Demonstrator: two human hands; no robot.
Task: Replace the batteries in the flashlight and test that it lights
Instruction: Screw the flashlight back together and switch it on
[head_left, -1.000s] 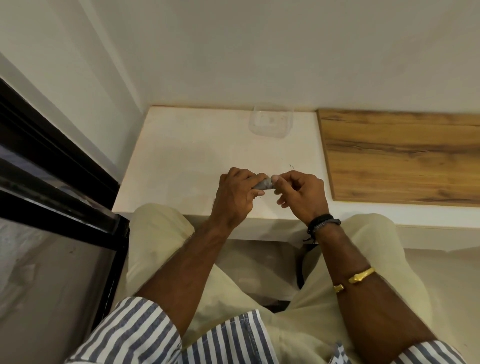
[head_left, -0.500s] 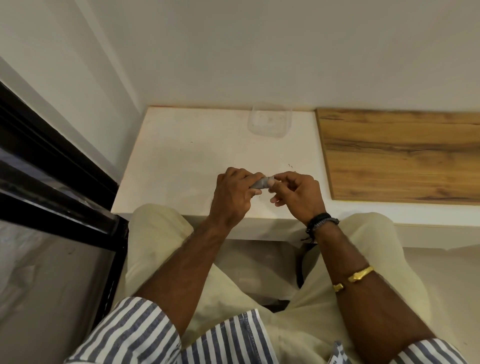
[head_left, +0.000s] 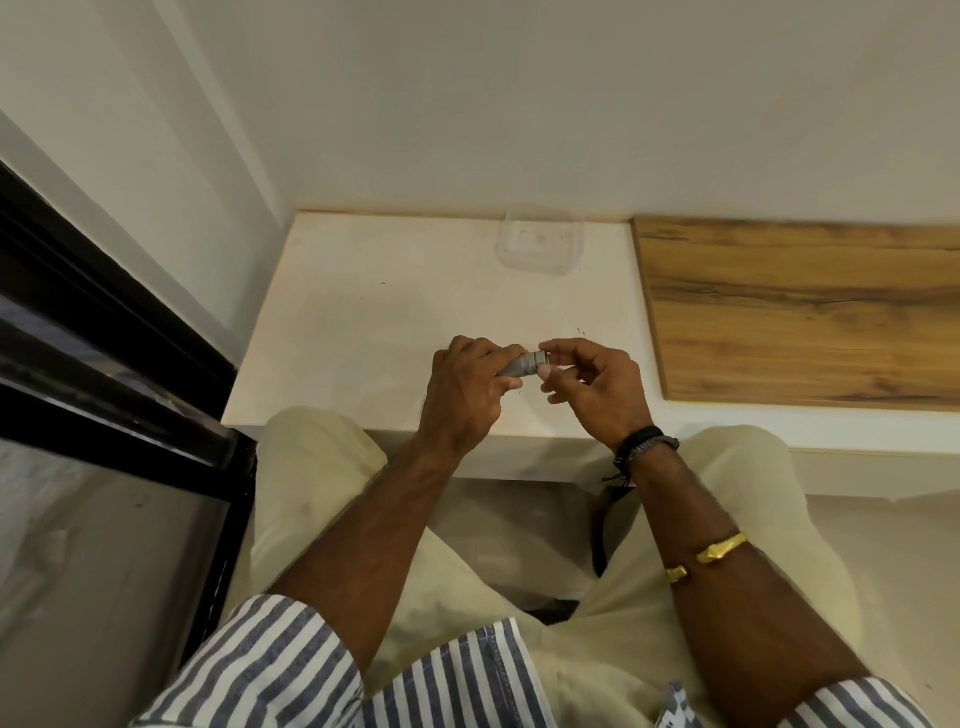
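Both hands' grip: flashlight (head_left: 521, 364).

Blue-and-white striped shirt sleeves (head_left: 270, 670), rolled above the elbows. Pale cream trousers (head_left: 317, 467). Right wrist: black band (head_left: 647, 441) with dark threads; gold open cuff bracelet (head_left: 719, 550) further up the forearm, lower right of frame.

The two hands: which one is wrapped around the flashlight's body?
The left hand wraps the grey flashlight. The right hand, with the black wristband, only pinches its end with its fingertips.
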